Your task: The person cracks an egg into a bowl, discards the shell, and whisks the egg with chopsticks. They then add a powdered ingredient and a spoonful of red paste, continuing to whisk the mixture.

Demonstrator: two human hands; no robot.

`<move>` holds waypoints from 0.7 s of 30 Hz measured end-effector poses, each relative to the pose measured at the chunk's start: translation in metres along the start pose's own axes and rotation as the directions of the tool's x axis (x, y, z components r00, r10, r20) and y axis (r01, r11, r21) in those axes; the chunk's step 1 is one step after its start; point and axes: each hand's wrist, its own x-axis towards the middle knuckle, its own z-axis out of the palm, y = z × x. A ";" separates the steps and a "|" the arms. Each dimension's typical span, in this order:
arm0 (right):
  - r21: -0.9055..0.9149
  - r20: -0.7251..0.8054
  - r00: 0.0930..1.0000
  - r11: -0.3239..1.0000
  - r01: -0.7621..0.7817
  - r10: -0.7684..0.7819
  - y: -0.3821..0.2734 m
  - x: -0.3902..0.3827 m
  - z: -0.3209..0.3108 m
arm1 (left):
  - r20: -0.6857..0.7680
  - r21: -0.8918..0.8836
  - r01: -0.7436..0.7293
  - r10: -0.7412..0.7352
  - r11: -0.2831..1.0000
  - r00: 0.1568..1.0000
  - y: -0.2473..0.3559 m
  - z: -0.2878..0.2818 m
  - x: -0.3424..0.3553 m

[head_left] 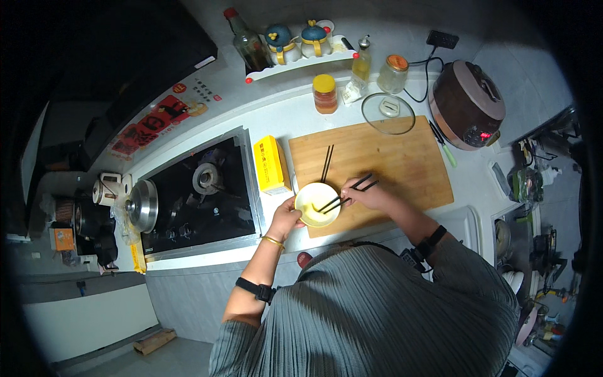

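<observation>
My left hand (286,220) grips the rim of a small white bowl (303,212) from its left side. Inside the bowl is a pale yellow liquid (312,215), which looks like beaten egg. In my right hand (367,195) is a pair of black chopsticks (335,203), their tips dipped into the liquid. The bowl is above the near left part of a wooden cutting board (402,160); whether it touches the board I cannot tell. Another pair of dark chopsticks (327,162) lies on the board just beyond the bowl.
Left of the board stand a yellow box (270,164) and a black gas stove (195,220) with a metal pot (143,206). Behind are a yellow-lidded jar (325,94), a glass lid (375,116) overlapping the board and an orange-lidded jar (393,74). A brown electric cooker (465,103) and green-handled knife (447,151) are right.
</observation>
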 end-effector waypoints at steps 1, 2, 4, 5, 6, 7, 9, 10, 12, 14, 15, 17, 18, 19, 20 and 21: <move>0.052 0.040 0.998 0.997 -0.051 0.049 -0.001 -0.001 0.003 | -0.012 0.013 0.018 -0.018 1.000 1.000 0.000 0.000 0.000; 0.092 -0.063 0.997 0.995 0.042 -0.037 -0.002 -0.002 0.005 | -0.009 0.017 0.018 -0.018 1.000 1.000 0.000 0.000 -0.001; 0.036 0.045 0.999 0.999 0.023 -0.024 -0.005 -0.004 0.007 | -0.002 0.015 0.019 -0.019 1.000 1.000 0.000 0.001 -0.001; 0.039 0.112 0.993 0.999 0.033 -0.037 -0.007 -0.003 0.006 | -0.003 0.010 0.017 -0.017 1.000 1.000 0.001 0.001 0.000; 0.153 -0.003 1.000 0.988 -0.007 0.008 -0.007 -0.002 0.009 | -0.002 0.006 0.016 -0.016 1.000 1.000 0.001 0.001 -0.001; 0.094 0.019 1.000 0.995 -0.015 0.013 -0.008 -0.002 0.007 | -0.005 0.002 0.020 -0.020 1.000 1.000 0.000 0.002 -0.001; -0.004 0.064 0.996 0.998 -0.063 0.063 -0.009 0.001 0.003 | 0.006 -0.008 0.004 -0.004 1.000 1.000 0.001 0.002 -0.001; 0.055 0.098 0.995 0.998 0.013 -0.019 -0.008 0.002 0.004 | 0.002 -0.008 0.002 -0.002 1.000 1.000 0.001 0.002 -0.001; -0.002 0.026 1.000 1.000 0.012 -0.012 -0.007 0.006 0.001 | 0.004 0.004 0.018 -0.018 1.000 1.000 0.001 0.002 -0.001; -0.037 -0.019 0.999 0.999 0.026 -0.027 -0.005 0.009 -0.002 | 0.003 -0.017 0.007 -0.007 1.000 1.000 0.001 0.003 -0.002; -0.046 -0.038 0.998 0.998 0.040 -0.041 -0.005 0.010 -0.002 | -0.005 -0.022 0.000 0.000 1.000 1.000 0.001 0.003 -0.002; -0.058 -0.056 0.998 0.998 0.031 -0.034 -0.004 0.010 -0.001 | -0.015 -0.004 0.018 -0.018 1.000 1.000 0.001 0.003 -0.002; -0.053 0.054 0.996 0.996 -0.067 0.070 -0.004 0.009 -0.003 | -0.022 0.001 0.020 -0.020 1.000 1.000 0.001 0.002 -0.002; -0.020 0.026 0.999 1.000 0.019 -0.019 -0.004 0.009 -0.001 | -0.020 0.005 0.007 -0.006 1.000 1.000 0.002 0.002 -0.001; -0.006 -0.029 0.998 0.998 0.062 -0.062 -0.004 0.009 -0.002 | -0.021 0.003 0.011 -0.011 1.000 1.000 0.001 0.001 -0.001; 0.014 -0.048 0.995 0.996 0.084 -0.083 -0.003 0.009 0.001 | -0.009 -0.001 0.006 -0.006 1.000 1.000 0.001 0.000 -0.001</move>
